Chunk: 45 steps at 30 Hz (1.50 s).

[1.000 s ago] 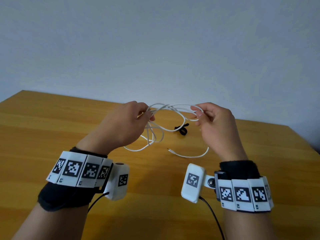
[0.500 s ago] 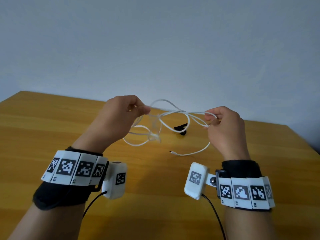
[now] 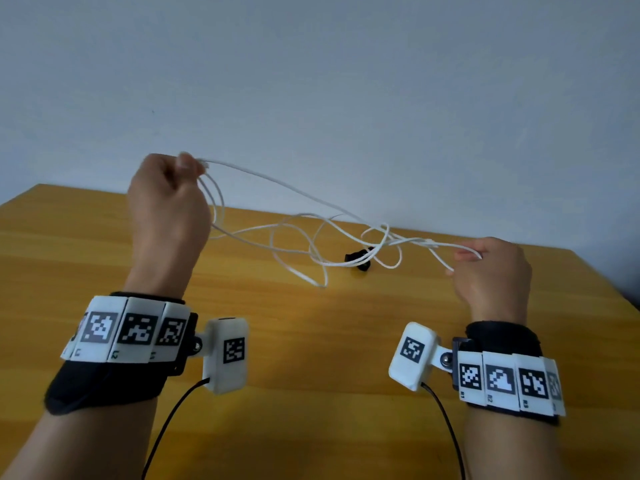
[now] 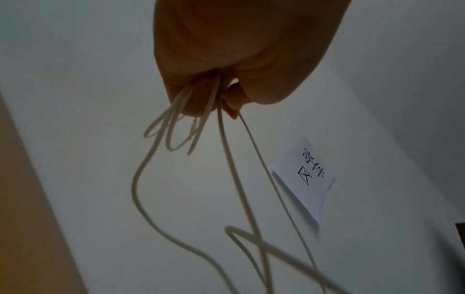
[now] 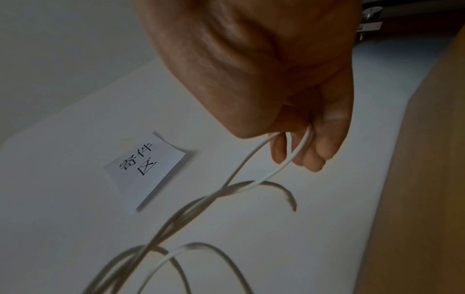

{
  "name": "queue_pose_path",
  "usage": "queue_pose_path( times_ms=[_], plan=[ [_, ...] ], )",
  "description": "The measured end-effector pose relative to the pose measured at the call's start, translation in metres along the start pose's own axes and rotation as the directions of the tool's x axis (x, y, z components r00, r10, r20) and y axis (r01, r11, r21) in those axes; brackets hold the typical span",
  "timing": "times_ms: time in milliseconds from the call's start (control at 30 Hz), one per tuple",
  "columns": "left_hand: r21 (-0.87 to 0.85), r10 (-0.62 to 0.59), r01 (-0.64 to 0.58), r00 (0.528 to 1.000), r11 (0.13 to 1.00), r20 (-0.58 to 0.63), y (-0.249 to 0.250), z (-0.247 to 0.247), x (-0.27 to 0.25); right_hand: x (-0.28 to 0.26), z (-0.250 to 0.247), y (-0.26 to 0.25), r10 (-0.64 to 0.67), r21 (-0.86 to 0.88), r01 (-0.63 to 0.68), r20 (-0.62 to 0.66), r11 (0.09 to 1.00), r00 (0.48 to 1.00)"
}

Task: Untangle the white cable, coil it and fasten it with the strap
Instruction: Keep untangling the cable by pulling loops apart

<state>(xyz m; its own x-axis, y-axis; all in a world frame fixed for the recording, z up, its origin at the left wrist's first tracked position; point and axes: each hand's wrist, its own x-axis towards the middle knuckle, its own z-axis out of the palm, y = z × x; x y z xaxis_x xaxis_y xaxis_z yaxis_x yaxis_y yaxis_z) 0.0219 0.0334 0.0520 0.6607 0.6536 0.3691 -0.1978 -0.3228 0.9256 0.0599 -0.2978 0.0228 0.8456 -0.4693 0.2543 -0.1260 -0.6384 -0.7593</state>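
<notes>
The thin white cable hangs in tangled loops between my two hands, above the wooden table. My left hand is raised high at the left and pinches several strands of the cable, which fan out below its fingers. My right hand is lower at the right and grips a bend of the cable in its curled fingers. A knot of crossing loops hangs near the right hand. The small black strap lies on the table behind the cable, apart from both hands.
A pale wall stands behind the table's far edge. A white paper note with printed characters sticks to the wall. Black wires run back from the wrist cameras over the near table.
Both hands have moved apart, the left up and to the left, the right outward to the right. The cable has been drawn out from a small bundle into long, stretched loops.
</notes>
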Motion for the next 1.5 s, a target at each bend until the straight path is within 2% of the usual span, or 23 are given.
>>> queue_pose_path(
  times_ms=[100, 200, 333, 400, 567, 733, 800, 867, 933, 967, 1067, 1133, 1233, 1333, 1400, 1500],
  plan=[
    [-0.089, -0.063, 0.055, 0.993, 0.995, -0.096, -0.002, -0.005, 0.005, 0.003, -0.002, 0.009, 0.066, -0.003, -0.066, -0.001, 0.998, 0.998],
    [-0.152, -0.12, 0.101, 0.985, 0.983, -0.12, -0.002, -0.006, 0.007, 0.002, -0.002, 0.012, 0.09, 0.035, -0.09, -0.005, 0.995, 0.996],
    [-0.134, -0.14, 0.133, 0.989, 0.982, -0.049, -0.003, -0.004, 0.007, -0.003, -0.001, -0.002, 0.152, 0.305, -0.185, 0.129, 0.934, 0.98],
    [-0.067, -0.1, 0.099, 0.995, 0.993, -0.009, -0.004, -0.002, 0.005, -0.008, 0.005, -0.012, 0.103, 0.404, -0.177, 0.197, 0.898, 0.975],
    [0.141, -0.014, 0.004, 0.997, 0.99, 0.071, -0.003, 0.004, -0.002, -0.017, 0.018, -0.031, 0.034, 0.475, -0.211, 0.354, 0.854, 0.935],
    [0.303, -0.015, -0.044, 0.982, 0.952, 0.187, -0.001, 0.005, -0.01, -0.024, 0.019, -0.041, 0.0, 0.574, -0.285, 0.445, 0.768, 0.896],
    [0.278, 0.007, -0.072, 0.974, 0.958, 0.228, 0.004, 0.006, -0.014, -0.026, 0.018, -0.045, -0.01, 0.591, -0.31, 0.475, 0.745, 0.88],
    [0.184, -0.017, -0.03, 0.968, 0.982, 0.249, 0.015, 0.006, -0.018, -0.029, 0.018, -0.049, -0.023, 0.607, -0.32, 0.488, 0.728, 0.873],
    [0.152, -0.084, 0.037, 0.945, 0.988, 0.316, 0.024, 0.005, -0.022, -0.032, 0.019, -0.053, -0.044, 0.629, -0.328, 0.5, 0.704, 0.865],
    [0.175, -0.09, 0.024, 0.921, 0.984, 0.379, 0.026, 0.006, -0.025, -0.034, 0.02, -0.055, -0.064, 0.649, -0.336, 0.511, 0.683, 0.857],
    [0.313, -0.061, -0.144, 0.825, 0.939, 0.561, 0.027, 0.012, -0.033, -0.041, 0.021, -0.062, -0.137, 0.693, -0.352, 0.545, 0.629, 0.828],
    [0.383, -0.045, -0.263, 0.772, 0.885, 0.634, 0.025, 0.02, -0.042, -0.044, 0.022, -0.067, -0.184, 0.699, -0.328, 0.549, 0.635, 0.815],
    [0.39, 0.023, -0.387, 0.734, 0.836, 0.679, 0.023, 0.03, -0.051, -0.048, 0.021, -0.073, -0.239, 0.7, -0.283, 0.548, 0.655, 0.802],
    [0.348, 0.052, -0.398, 0.718, 0.849, 0.694, 0.017, 0.033, -0.051, -0.049, 0.019, -0.076, -0.265, 0.702, -0.252, 0.538, 0.666, 0.801],
    [0.32, 0.072, -0.421, 0.691, 0.849, 0.719, 0.015, 0.034, -0.05, -0.05, 0.018, -0.078, -0.273, 0.713, -0.251, 0.532, 0.654, 0.801],
    [0.331, 0.093, -0.505, 0.644, 0.797, 0.759, 0.012, 0.035, -0.051, -0.053, 0.018, -0.081, -0.3, 0.727, -0.221, 0.513, 0.65, 0.804]
  ],
)
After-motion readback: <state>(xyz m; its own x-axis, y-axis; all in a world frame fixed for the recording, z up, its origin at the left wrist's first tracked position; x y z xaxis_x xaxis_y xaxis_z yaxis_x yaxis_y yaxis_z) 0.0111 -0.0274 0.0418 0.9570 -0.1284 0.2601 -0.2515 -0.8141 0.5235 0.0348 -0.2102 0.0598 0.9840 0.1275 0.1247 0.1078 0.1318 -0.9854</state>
